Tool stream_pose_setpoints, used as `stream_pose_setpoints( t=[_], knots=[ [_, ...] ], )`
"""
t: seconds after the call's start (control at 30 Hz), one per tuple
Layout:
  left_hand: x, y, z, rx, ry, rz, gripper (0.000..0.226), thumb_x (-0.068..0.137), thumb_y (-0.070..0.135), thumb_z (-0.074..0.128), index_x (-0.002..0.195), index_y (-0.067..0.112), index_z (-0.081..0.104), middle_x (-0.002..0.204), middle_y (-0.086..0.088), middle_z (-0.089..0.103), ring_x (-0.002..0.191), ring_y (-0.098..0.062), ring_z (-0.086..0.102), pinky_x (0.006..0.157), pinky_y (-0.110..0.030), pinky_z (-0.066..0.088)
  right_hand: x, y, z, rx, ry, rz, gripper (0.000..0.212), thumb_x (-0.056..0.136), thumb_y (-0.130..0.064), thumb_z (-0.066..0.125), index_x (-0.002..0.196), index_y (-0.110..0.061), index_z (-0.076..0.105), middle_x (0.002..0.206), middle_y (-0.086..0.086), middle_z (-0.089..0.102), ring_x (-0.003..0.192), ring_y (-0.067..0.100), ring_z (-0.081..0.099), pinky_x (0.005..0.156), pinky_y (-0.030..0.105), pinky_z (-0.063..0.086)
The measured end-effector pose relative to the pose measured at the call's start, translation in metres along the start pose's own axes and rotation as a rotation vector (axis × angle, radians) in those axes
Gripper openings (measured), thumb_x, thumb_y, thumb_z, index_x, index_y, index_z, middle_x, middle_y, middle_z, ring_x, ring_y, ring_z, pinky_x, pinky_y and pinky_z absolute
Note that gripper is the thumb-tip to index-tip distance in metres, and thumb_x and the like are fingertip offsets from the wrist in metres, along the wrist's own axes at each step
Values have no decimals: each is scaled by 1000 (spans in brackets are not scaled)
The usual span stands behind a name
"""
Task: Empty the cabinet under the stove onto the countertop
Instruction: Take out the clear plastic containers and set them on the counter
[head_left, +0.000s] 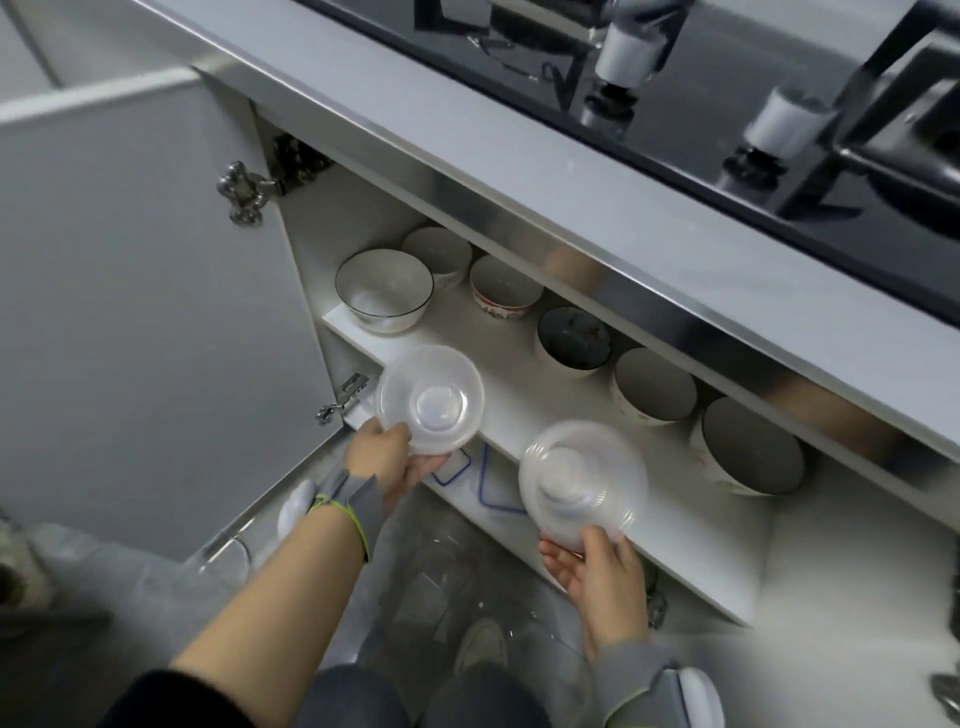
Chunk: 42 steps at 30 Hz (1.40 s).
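Though barely begun, hands: left hand (384, 457) grips left clear bowl (428, 397); right hand (597, 571) grips right clear bowl (582, 486).
Remaining: six ceramic bowls (654, 384) on shelf (498, 364).

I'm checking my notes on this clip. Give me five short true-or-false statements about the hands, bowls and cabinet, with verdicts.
1. The left hand grips a clear plastic bowl. True.
2. The right hand is empty. False: it holds a second clear plastic bowl.
3. The white cabinet door is closed. False: it stands open at the left.
4. A white ceramic bowl with a thin dark rim sits on the white shelf. True.
5. The dark blue bowl stands on the grey countertop. False: it sits on the shelf.
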<state>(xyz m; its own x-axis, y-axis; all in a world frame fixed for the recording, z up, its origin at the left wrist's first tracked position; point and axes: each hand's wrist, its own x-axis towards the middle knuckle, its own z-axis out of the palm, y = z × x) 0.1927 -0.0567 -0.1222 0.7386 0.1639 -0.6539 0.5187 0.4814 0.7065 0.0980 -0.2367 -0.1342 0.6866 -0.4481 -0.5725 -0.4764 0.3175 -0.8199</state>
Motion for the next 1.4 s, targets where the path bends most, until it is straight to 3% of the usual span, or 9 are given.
stream_pose_setpoints(
  t=[0.2,0.43,0.6,0.8,1.07,1.2,1.3,1.4],
  knots=[
    [-85,8,-40,-19,-22,11,22,91,-6,36,101,7,51,114,-26,57,98,-45,63,66,-39,58,-59,-15,3,28,-20,-56,23,92,-5,38,104,0,57,80,23,68,74,29,67,64,32,52],
    [-148,25,-64,-7,-77,142,26,92,-3,38,114,4,50,107,-25,63,87,-38,68,61,-29,60,-117,-35,-6,-28,-72,-137,26,89,-3,38,103,3,59,80,24,68,63,22,64,51,23,51],
    [-160,35,-62,8,-95,204,30,90,-6,40,117,3,50,108,-21,63,87,-37,68,60,-28,60,-127,-49,-3,-59,-79,-176,25,87,-3,38,97,2,61,72,20,68,61,22,62,53,25,50],
    [-175,64,-42,32,-10,132,26,91,-5,41,114,3,49,99,-19,62,84,-37,66,59,-29,60,-130,-76,14,-134,-63,-146,19,88,-6,41,90,-7,60,69,20,68,61,24,62,62,35,52],
    [-242,152,-6,99,-40,120,28,90,-5,40,116,2,51,102,-20,64,83,-35,68,59,-27,60,-186,-166,-1,-216,-48,-107,18,88,-5,43,77,-8,57,49,7,63,60,29,60,69,43,51],
    [-282,191,16,134,-101,96,24,90,-6,41,109,2,53,101,-23,65,83,-36,68,59,-27,60,-216,-219,-12,-227,-26,-101,19,88,-7,43,85,-1,60,56,14,66,58,29,60,66,42,52],
    [-306,217,37,173,-162,89,22,89,-5,42,106,3,54,96,-22,65,72,-31,69,54,-26,58,-236,-262,-23,-202,9,-114,17,87,-7,43,88,1,57,65,20,66,55,25,59,58,34,50],
    [-323,235,58,235,-223,122,22,89,-6,42,104,6,54,90,-17,65,65,-26,70,55,-27,59,-254,-297,-36,-174,27,-132,16,87,-7,42,92,0,56,68,20,67,60,24,60,60,35,51]
  ],
)
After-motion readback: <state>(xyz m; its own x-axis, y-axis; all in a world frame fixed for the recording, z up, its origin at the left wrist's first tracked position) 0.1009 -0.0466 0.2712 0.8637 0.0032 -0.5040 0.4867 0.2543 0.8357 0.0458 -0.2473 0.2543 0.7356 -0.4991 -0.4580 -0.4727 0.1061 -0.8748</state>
